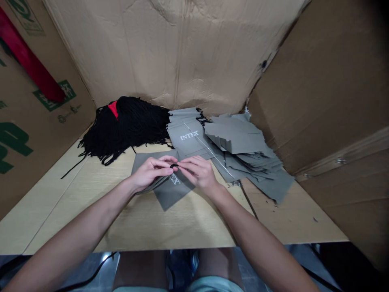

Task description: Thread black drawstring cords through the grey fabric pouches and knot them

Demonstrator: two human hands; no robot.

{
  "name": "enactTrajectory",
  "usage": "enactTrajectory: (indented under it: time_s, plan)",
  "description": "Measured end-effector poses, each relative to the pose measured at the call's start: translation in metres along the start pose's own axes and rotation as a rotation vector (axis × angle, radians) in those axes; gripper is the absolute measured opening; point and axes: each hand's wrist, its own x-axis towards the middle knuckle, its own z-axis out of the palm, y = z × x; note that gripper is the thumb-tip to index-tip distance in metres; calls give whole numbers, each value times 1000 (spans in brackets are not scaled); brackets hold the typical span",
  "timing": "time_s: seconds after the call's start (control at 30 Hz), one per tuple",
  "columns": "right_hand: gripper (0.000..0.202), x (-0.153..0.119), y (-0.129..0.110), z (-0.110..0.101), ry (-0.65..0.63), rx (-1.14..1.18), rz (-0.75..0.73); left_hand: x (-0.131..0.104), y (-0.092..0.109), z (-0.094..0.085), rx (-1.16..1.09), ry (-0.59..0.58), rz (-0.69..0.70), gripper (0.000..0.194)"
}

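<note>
Both my hands meet over the middle of the table, close in front of me. My left hand (152,173) is closed on a grey INTEX pouch (165,196), with further grey layers under the palm. At its upper edge a short black cord (174,166) runs between my two sets of fingertips. The fingers of my right hand (200,172) are pinched on that cord. Its far end is hidden by the fingers. Another grey sheet (138,160) lies flat behind my left hand.
A heap of black cords (136,127) with a red tie (113,109) lies at the back left. Printed grey pouches (179,125) and a fanned pile (249,140) are at the back right. A thin metal wire (209,151) lies across them. Cardboard walls (152,52) enclose the table (182,231).
</note>
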Motion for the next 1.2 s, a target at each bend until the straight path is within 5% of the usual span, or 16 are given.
enactTrajectory:
  time_s: [0.2, 0.4, 0.67, 0.77, 0.97, 1.2]
  plan:
    - [14, 1, -12, 11, -37, 169, 223, 3, -7, 6, -4, 126, 21, 19]
    - [17, 1, -16, 9, -183, 393, 608, 4, -15, 7, 574, 299, 244, 17]
    - [25, 3, -19, 6, -255, 753, 839, 6, -24, 2, 1129, 226, 486, 14]
    - [29, 4, -19, 6, -265, 789, 822, 5, -27, 1, 1227, 191, 532, 17]
    - [25, 6, -11, 6, -45, 742, 869, 2, -22, 4, 1364, 94, 578, 24]
    - [21, 7, -10, 7, -54, 782, 1019, 3, -17, 9, 1475, 19, 624, 25]
